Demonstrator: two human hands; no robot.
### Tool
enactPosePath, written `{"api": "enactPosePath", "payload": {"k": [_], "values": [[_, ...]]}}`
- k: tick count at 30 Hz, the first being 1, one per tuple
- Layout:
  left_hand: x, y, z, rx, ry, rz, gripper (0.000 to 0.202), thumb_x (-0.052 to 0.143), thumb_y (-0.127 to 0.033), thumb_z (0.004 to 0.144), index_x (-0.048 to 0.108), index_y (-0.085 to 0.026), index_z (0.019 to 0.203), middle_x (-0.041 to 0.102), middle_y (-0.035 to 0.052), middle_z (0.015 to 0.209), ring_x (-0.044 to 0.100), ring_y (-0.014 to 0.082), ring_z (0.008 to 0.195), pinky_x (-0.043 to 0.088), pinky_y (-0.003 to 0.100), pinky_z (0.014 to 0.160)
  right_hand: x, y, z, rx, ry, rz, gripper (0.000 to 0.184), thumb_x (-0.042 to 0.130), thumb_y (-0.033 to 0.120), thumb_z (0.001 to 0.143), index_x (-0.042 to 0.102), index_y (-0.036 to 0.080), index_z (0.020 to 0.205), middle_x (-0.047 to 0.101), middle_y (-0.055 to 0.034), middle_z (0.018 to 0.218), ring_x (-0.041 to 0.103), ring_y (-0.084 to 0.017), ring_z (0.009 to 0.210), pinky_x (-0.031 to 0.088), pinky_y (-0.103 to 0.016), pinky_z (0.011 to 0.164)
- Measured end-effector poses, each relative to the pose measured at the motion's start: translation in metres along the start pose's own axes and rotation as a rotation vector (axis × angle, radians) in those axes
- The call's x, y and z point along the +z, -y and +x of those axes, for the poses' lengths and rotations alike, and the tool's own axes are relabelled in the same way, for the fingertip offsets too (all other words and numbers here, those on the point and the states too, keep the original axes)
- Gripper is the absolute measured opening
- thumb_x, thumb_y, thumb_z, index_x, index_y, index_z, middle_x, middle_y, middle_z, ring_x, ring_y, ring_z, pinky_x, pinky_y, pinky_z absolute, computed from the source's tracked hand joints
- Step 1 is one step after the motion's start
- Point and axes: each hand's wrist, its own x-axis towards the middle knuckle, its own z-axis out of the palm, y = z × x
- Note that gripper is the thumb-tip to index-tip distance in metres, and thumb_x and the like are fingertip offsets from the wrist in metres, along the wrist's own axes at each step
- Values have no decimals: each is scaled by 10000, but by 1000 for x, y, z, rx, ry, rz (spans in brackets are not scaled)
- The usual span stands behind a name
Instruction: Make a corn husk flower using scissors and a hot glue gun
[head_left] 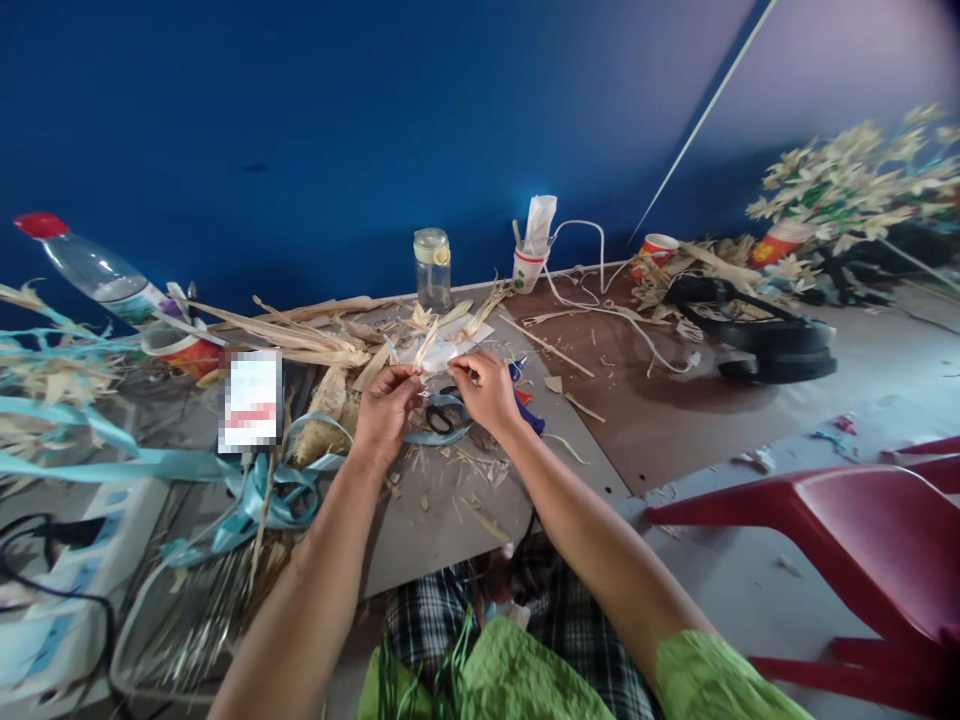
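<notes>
My left hand (388, 405) is closed in a pinch at the base of a small pale corn husk flower (427, 345), whose pointed petals stand up above the fingertips. My right hand (486, 388), just to its right, has thumb and fingers pressed together; what lies between them is too small to make out. Below and between the hands are scissors (445, 413) with black handles, partly covered. A blue glue gun (531, 412) with an orange part lies beside my right hand, mostly hidden by it. White paper (436, 356) lies behind the fingertips.
Dried husks (300, 340) and scraps litter the grey board (427, 540). Light blue ribbon (277, 500), a phone (251, 402), a power strip (97, 570) and a tilted bottle (105, 270) are left. Behind stands a jar (433, 270); right, a black headset (757, 330) and red chair (862, 540).
</notes>
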Motion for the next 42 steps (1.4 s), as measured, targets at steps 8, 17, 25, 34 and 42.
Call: {"api": "enactPosePath", "payload": {"k": [8, 17, 25, 34, 42], "values": [[-1, 1, -1, 6, 13, 49, 206, 737, -223, 588, 626, -151, 746, 558, -29, 622, 508, 73, 544, 406, 201, 524, -1, -2, 2, 23, -5, 190, 239, 530, 341, 805, 580, 173, 642, 557, -29, 700, 499, -139, 656, 417, -272, 684], [3, -1, -4, -37, 42, 23, 227, 749, -218, 575, 615, -150, 744, 547, -36, 628, 506, 63, 549, 401, 188, 520, 3, -2, 2, 139, 60, 442, 204, 498, 245, 771, 654, 163, 871, 600, -13, 733, 514, -127, 655, 403, -256, 638], [7, -2, -8, -125, 129, 6, 242, 766, -211, 552, 608, -140, 721, 558, -34, 626, 508, 63, 543, 408, 185, 511, 8, 3, 3, 182, 190, 723, 130, 639, 297, 708, 635, 173, 744, 612, 3, 735, 546, -123, 719, 419, -255, 711], [5, 2, -6, -91, 138, 87, 228, 761, -214, 553, 622, -136, 716, 554, -34, 594, 487, 60, 507, 392, 184, 481, 11, -4, 3, 127, 184, 680, 115, 658, 274, 699, 616, 168, 717, 573, 8, 734, 536, -124, 733, 417, -260, 730], [3, 5, -4, -60, 128, 161, 199, 737, -236, 582, 619, -134, 707, 538, -36, 568, 454, 57, 482, 351, 191, 474, 9, -3, 4, 73, 218, 658, 102, 640, 273, 714, 615, 174, 720, 577, 5, 744, 541, -128, 740, 411, -268, 739]]}}
